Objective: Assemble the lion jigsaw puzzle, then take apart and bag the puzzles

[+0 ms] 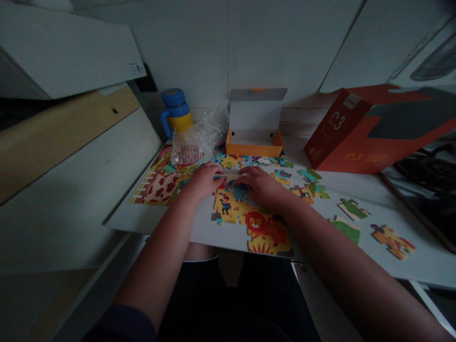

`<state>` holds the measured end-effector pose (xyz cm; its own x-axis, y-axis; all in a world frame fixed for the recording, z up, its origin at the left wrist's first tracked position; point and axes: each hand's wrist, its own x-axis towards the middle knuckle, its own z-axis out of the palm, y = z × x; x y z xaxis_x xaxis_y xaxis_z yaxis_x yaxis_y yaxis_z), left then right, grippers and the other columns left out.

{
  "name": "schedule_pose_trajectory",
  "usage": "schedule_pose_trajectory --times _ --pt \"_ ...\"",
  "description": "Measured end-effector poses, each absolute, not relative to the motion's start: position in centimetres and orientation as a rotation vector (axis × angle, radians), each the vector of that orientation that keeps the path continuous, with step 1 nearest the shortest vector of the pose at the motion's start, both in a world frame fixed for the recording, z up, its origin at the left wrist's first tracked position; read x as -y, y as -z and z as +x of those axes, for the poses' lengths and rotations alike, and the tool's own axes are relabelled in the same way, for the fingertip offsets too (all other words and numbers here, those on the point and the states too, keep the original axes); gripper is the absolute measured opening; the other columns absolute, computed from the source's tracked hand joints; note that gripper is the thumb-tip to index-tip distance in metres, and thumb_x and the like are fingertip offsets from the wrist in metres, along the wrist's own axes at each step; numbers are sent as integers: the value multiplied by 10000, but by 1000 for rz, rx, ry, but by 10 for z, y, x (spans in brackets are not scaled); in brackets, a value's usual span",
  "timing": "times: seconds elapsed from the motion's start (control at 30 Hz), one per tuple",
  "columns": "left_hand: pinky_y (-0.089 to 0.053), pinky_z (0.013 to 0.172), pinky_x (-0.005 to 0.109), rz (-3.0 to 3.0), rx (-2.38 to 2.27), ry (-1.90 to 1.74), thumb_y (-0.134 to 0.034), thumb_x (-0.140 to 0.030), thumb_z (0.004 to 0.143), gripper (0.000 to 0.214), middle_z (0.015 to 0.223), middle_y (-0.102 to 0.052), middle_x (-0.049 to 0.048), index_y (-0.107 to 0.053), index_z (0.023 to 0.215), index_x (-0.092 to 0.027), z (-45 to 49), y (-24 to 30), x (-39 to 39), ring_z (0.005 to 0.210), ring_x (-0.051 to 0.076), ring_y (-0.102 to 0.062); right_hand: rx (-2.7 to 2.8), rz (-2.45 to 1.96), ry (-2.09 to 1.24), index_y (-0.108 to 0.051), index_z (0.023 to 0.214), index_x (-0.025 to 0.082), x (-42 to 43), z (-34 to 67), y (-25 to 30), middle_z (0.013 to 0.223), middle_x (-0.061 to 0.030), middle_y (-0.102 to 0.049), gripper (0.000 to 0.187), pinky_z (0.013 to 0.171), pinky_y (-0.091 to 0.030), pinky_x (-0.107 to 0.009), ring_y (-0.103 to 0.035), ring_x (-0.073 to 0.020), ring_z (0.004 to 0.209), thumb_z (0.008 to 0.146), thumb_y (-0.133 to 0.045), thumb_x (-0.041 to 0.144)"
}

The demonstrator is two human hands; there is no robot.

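Observation:
My left hand (206, 178) and my right hand (262, 188) are close together over the table, fingers curled in. Between them is a jigsaw puzzle piece (230, 175), seen nearly edge-on, each hand gripping one end; the fingers hide part of it. Just below lies a joined section of puzzle (235, 209) with a blue elephant and a small figure in a hat. A lion section (267, 232) adjoins it at the table's front edge, partly behind my right forearm. Left of my left hand lies a printed giraffe-pattern sheet or puzzle part (160, 187).
Loose puzzle pieces (352, 209) are scattered to the right. An open orange box (254, 150) stands at the back, beside crumpled clear plastic (206, 135) and a blue-yellow mug bottle (178, 114). A large red box (349, 133) stands back right; white panels (89, 161) lean at left.

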<state>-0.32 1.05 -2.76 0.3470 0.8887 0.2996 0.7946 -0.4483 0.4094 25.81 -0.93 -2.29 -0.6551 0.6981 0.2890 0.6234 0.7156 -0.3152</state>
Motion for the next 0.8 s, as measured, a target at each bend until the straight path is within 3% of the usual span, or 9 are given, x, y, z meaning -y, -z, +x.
schedule_pose_trajectory --times 0.23,0.37,0.53,0.7,0.8 --pt "-560 980 374 2430 -1528 -720 -762 -223 887 120 1088 -749 82 -775 1004 -200 -2 25 -10 1044 246 -710 2508 -1004 -254 -710 1381 214 10 256 25 1416 -166 -615 535 1129 -483 -505 -567 -310 1310 939 -480 18" --pt "-562 967 368 2419 -1524 -735 -759 -226 886 116 1074 -746 79 -777 999 -204 -2 27 -10 1027 242 -710 2539 -1069 -247 -758 1290 236 12 255 27 1430 -150 -610 480 1122 -482 -504 -561 -316 1313 948 -487 37" --pt "-558 958 373 2414 -1553 -759 -735 -258 907 107 1053 -744 85 -781 984 -201 -4 26 -10 1011 247 -706 2457 -1160 -195 -678 1363 183 8 257 26 1387 -158 -632 405 1143 -463 -485 -563 -305 1287 1005 -489 153" --pt "-518 1068 426 2327 -1931 -787 -668 -269 926 131 1089 -749 131 -770 939 -188 -19 21 -14 1123 300 -683 2360 -1404 -89 -681 1391 183 0 265 29 1412 -190 -601 411 1171 -426 -512 -532 -353 1330 1035 -531 322" --pt "-471 1133 505 2112 -2331 -684 -632 -297 929 213 1168 -743 182 -762 1039 -169 -39 18 -17 1253 367 -629 2331 -1517 -50 -649 1461 226 -5 266 34 1530 -194 -529 466 1191 -394 -545 -494 -383 1394 1040 -541 393"
